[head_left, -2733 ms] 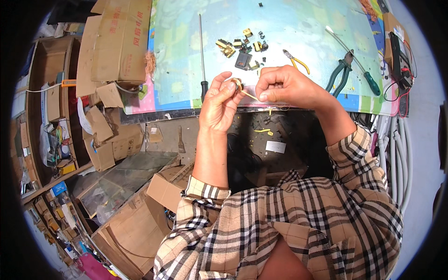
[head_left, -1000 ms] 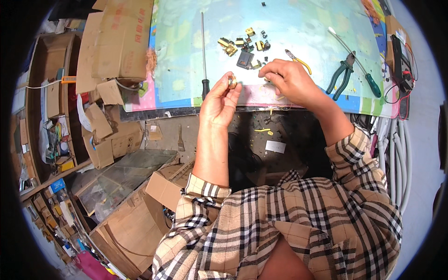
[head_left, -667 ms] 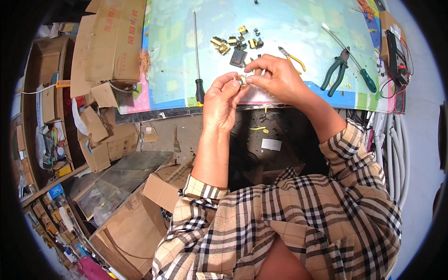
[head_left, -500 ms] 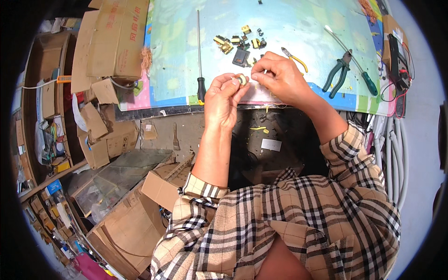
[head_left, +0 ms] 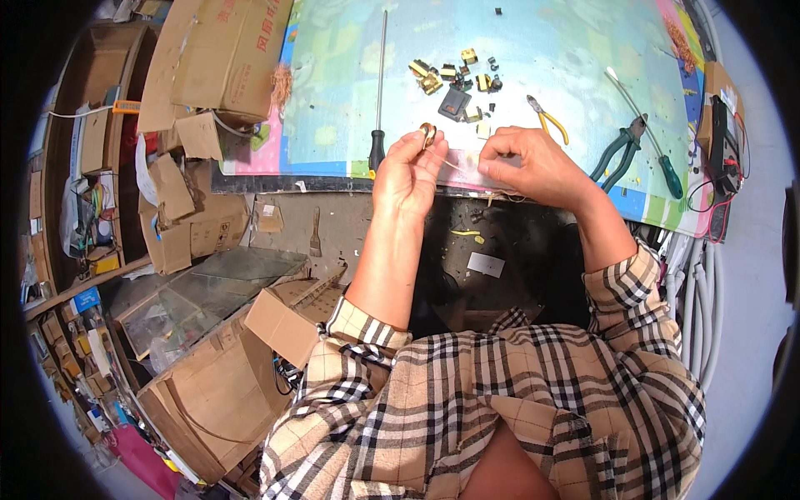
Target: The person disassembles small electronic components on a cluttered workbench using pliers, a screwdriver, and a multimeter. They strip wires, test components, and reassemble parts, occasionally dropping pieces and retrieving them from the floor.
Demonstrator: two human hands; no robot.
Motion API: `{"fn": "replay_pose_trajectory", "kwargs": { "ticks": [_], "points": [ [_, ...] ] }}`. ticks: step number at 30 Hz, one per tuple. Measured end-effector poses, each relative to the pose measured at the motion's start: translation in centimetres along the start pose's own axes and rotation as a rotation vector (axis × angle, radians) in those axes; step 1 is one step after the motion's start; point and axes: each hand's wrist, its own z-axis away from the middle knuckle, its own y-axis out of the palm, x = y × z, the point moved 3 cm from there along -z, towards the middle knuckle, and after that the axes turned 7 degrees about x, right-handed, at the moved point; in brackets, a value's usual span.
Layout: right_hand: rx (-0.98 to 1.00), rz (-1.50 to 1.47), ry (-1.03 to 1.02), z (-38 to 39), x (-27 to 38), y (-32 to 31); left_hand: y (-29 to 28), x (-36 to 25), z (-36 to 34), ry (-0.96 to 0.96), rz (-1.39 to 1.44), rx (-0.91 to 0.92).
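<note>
Held up between the thumb and fingers of my left hand is a small copper-coloured coil near the table's front edge. A thin wire runs from beside the coil toward my right hand. The right fingers are curled and pinched at the wire's far end. Just beyond the hands lie a black square casing and several small black-and-yellow transformer parts. Yellow-handled cutters rest beyond my right hand.
A long black-handled screwdriver lies left of my hands. Green-handled pliers and a green-handled screwdriver lie at right, near a black meter with leads. Cardboard boxes crowd the left side.
My right hand has moved right, away from the left, and a length of wire now shows between them. The coil in my left hand has turned. The whole view has shifted slightly.
</note>
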Motion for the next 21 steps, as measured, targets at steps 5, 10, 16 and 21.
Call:
{"fn": "replay_pose_trajectory", "kwargs": {
  "ticks": [5,10,16,21],
  "points": [
    [-0.22,0.048,0.03,-0.2,-1.6,-0.3,-0.4,0.1,-0.1,-0.064,-0.05,0.04],
    [-0.204,-0.026,0.151,-0.2,-0.7,-0.9,1.3,0.3,0.7,-0.005,-0.212,0.063],
    [-0.401,-0.202,0.116,-0.8,-1.1,-1.1,2.8,0.8,1.6,0.045,-0.501,0.29],
    [-0.12,-0.518,0.067,-1.0,-1.3,1.1,3.5,1.5,2.3,0.191,-0.701,0.392]
  ]
}}
